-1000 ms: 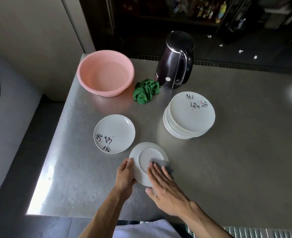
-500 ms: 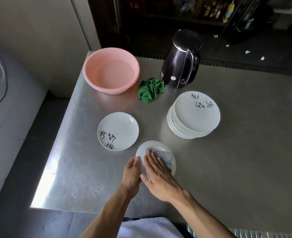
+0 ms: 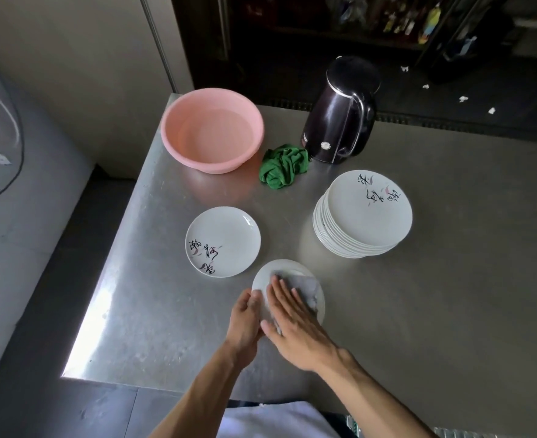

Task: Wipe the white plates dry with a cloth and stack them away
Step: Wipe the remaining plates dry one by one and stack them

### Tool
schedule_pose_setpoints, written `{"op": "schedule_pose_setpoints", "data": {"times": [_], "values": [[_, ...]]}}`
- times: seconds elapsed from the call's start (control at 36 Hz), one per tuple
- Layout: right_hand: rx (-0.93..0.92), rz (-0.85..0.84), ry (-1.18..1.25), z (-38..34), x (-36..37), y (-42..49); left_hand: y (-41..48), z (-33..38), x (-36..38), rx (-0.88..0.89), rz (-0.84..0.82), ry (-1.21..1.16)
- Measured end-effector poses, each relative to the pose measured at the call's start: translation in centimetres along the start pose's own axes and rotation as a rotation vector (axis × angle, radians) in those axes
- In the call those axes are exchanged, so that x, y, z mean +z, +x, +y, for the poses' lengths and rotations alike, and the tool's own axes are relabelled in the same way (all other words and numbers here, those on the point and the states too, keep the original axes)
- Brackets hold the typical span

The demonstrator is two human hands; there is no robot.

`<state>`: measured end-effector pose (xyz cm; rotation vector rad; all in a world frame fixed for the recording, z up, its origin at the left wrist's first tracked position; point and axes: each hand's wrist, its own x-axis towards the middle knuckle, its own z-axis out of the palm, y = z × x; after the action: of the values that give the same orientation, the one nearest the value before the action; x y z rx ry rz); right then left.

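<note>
A white plate [image 3: 271, 273] lies upside down near the table's front edge. A grey cloth [image 3: 308, 289] is spread over it, and my right hand [image 3: 292, 324] presses flat on the cloth with straight fingers. My left hand [image 3: 245, 320] grips the plate's left rim. One white plate [image 3: 226, 235] with black brush writing sits face up just left of it. A stack of several white plates [image 3: 363, 216] stands to the right.
A pink basin [image 3: 211, 129] sits at the steel table's [image 3: 450, 279] far left corner, a dark kettle [image 3: 339, 112] behind the stack, and a crumpled green cloth [image 3: 284, 169] between them. The table's left edge drops to the floor.
My right hand and the grey cloth have slid leftward across the upturned plate, close to my left hand. The left hand stays on the rim.
</note>
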<state>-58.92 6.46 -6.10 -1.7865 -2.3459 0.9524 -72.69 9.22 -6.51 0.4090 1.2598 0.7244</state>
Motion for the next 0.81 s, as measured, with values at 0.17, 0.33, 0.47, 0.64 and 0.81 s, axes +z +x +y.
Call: {"op": "schedule_pose_setpoints", "data": {"times": [0.17,0.33,0.47,0.64,0.81], "values": [[0.455,0.213,0.426,0.9,-0.3,0.1,-1.2,0.1,0.5,0.069,-0.038,0.088],[0.498,0.269,0.336,0.1,-2.5,3.0,-1.8,0.7,1.4,0.068,-0.095,0.087],[-0.161,0.171,0.151,-0.9,-2.4,1.7,-2.1,0.9,1.8,0.135,-0.105,0.152],[0.503,0.338,0.293,1.4,-1.8,3.7,-2.0,0.1,1.0,0.089,-0.070,0.167],[0.123,0.250,0.110,0.7,-2.1,1.8,-2.1,0.3,0.7,0.080,-0.079,0.164]]}}
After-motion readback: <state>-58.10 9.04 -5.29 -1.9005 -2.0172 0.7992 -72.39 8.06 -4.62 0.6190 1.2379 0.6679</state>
